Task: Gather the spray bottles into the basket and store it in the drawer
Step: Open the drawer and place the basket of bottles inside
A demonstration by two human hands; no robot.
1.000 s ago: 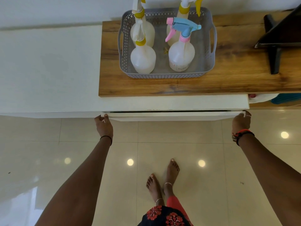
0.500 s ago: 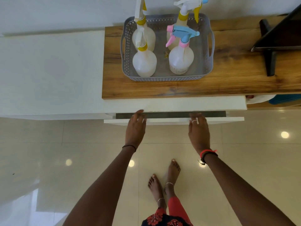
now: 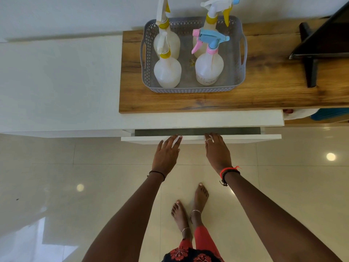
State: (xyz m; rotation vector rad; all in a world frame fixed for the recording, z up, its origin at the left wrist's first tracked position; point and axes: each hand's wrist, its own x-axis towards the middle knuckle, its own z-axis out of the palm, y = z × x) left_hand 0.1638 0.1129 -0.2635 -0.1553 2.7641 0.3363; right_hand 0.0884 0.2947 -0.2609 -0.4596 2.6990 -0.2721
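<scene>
A grey perforated basket (image 3: 239, 59) stands on the wooden top (image 3: 264, 91) and holds several translucent spray bottles. Two at the left have yellow collars (image 3: 167, 72), one at the front right has a pink and blue trigger (image 3: 208, 67), and one at the back right has a white and yellow trigger (image 3: 215, 12). Below, the white drawer (image 3: 245, 138) is pulled out a little, showing a dark gap. My left hand (image 3: 166, 154) and my right hand (image 3: 217, 152) reach with straight fingers to the drawer's front edge near its middle, fingertips on it.
A black stand (image 3: 311, 59) rests on the wooden top at the right. A white cabinet top (image 3: 56, 82) spreads to the left. Below the drawer lies a glossy tiled floor (image 3: 56, 186), with my bare feet (image 3: 188, 207) on it. Blue and white items (image 3: 328, 113) lie at the right.
Both hands moved from the drawer's outer corners to its middle. The drawer front came out a little farther, widening the dark gap.
</scene>
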